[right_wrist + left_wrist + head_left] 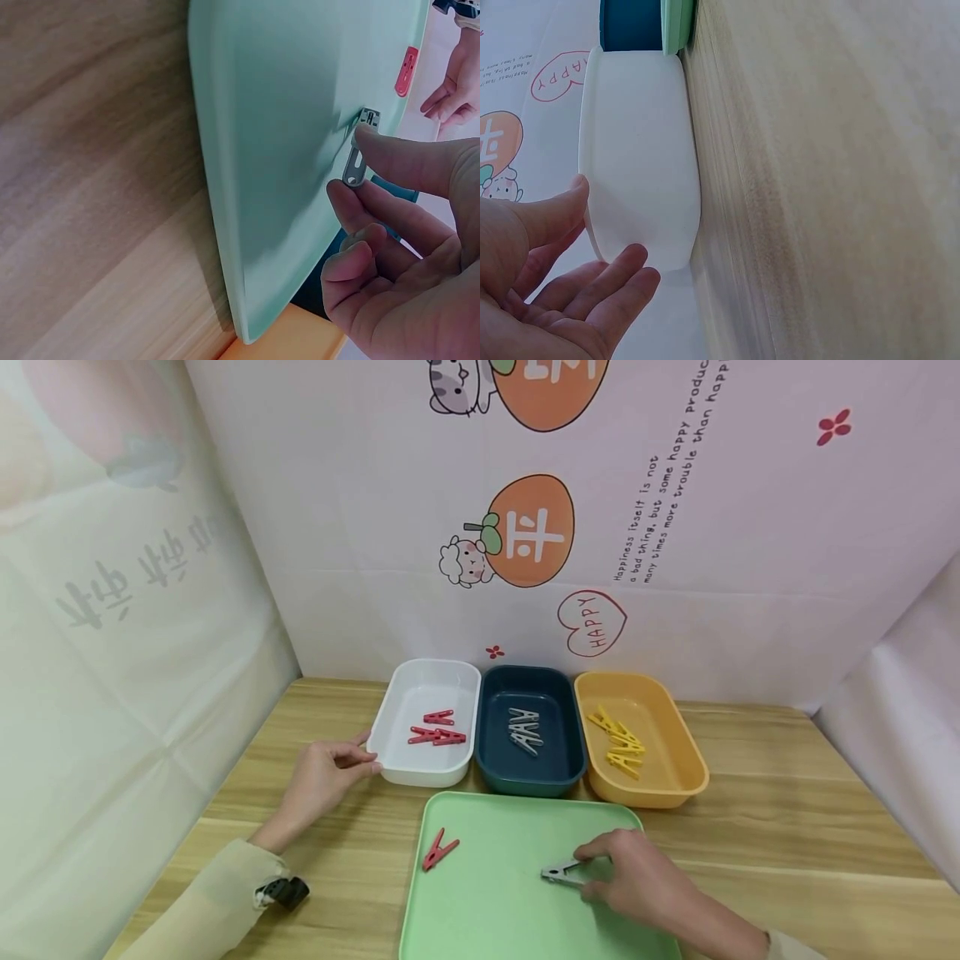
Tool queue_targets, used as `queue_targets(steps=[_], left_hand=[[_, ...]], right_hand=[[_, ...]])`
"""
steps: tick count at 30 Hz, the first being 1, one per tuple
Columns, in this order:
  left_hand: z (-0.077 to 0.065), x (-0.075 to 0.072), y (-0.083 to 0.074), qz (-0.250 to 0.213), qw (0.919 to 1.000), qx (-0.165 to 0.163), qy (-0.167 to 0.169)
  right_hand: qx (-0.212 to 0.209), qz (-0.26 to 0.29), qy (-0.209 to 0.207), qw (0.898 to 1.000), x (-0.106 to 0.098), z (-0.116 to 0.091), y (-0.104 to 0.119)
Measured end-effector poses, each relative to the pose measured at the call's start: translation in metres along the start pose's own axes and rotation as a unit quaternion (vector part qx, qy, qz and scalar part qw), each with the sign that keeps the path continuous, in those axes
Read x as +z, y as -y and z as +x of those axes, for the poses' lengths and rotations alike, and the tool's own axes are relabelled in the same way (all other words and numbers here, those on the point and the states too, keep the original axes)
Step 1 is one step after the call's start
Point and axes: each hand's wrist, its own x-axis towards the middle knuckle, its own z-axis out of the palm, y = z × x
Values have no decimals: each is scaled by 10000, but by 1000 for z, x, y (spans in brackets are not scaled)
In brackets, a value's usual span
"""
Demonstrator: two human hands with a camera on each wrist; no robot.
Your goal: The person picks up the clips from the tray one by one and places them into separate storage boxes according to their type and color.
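My left hand (326,777) holds the near left corner of a white bin (422,777), thumb and fingers on its outside; in the left wrist view its thumb lies at the rim. Over a green tray (495,902), my right hand (637,877) pinches a grey clothespin (562,872) by its handle ends between thumb and index finger. The right wrist view shows this grey clothespin (355,161) close over the tray, other fingers curled beneath. A red clothespin (438,850) lies at the tray's upper left.
Red clothespins (437,737) lie in the white bin. Beside it, a dark blue bin (530,783) contains grey clothespins (525,731), and a yellow bin (675,768) has several yellow clothespins (621,745). Printed cloth (360,543) hangs behind the wooden table (780,827).
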Motion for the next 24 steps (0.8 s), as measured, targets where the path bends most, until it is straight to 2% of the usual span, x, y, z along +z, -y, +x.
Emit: queue_targets(steps=[6, 17, 24], left_hand=[[0, 0, 1, -15, 10000, 40, -15], [0, 0, 2, 40, 10000, -2, -32], [1, 0, 3, 51, 10000, 54, -14]], right_hand=[[203, 237, -10, 9995, -3, -4, -1], [115, 556, -19, 9984, -16, -7, 1], [-65, 1057, -160, 9942, -23, -6, 5]])
